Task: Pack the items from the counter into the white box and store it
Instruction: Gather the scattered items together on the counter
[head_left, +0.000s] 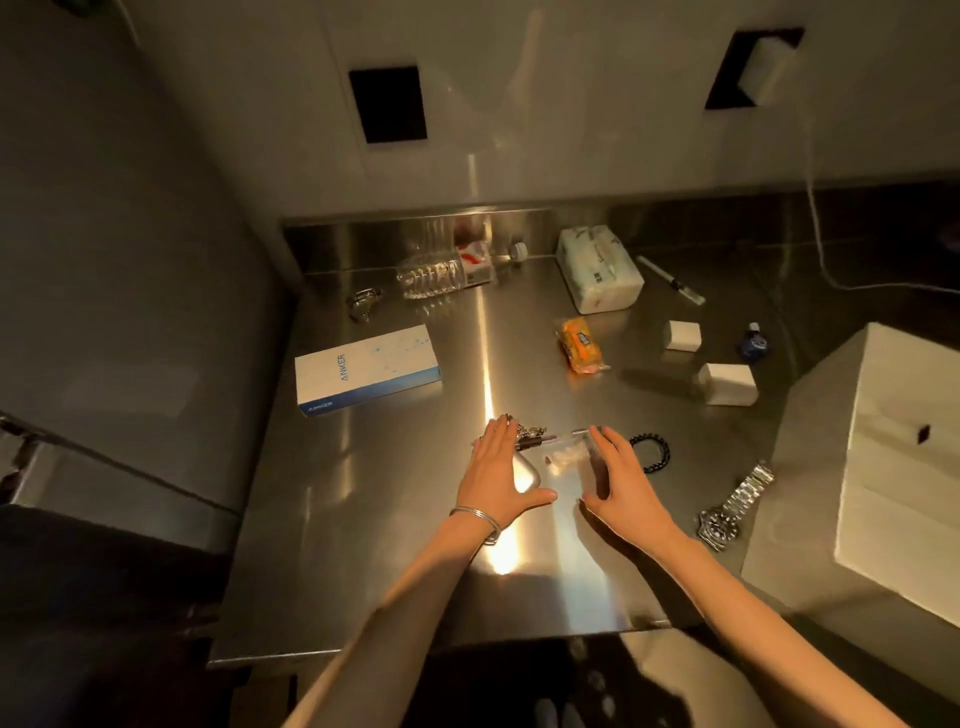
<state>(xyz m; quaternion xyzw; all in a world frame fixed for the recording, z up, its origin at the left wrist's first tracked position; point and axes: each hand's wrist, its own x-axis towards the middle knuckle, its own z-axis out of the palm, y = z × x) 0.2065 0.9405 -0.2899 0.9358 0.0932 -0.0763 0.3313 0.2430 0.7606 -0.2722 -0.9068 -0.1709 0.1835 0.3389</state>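
On the steel counter (395, 519), my left hand (496, 475) and my right hand (621, 480) lie flat with fingers spread, on either side of a small clear bag (563, 460) and a silver rounded object (527, 475). A key bunch (530, 434) peeks out past my left fingertips. The white box (878, 467) stands at the right edge, closed. Scattered around are a white and blue Anker box (366, 369), an orange snack pack (582, 345), two small white boxes (727, 383), a black bracelet (652, 453) and a steel watch (735, 506).
At the back stand a tissue pack (600, 270), a clear water bottle (431, 278), a pen (670, 280), a metal ring-like piece (363, 301) and a small blue bottle (753, 343). A cable (831, 260) hangs at the right. The counter's front edge is just below my forearms.
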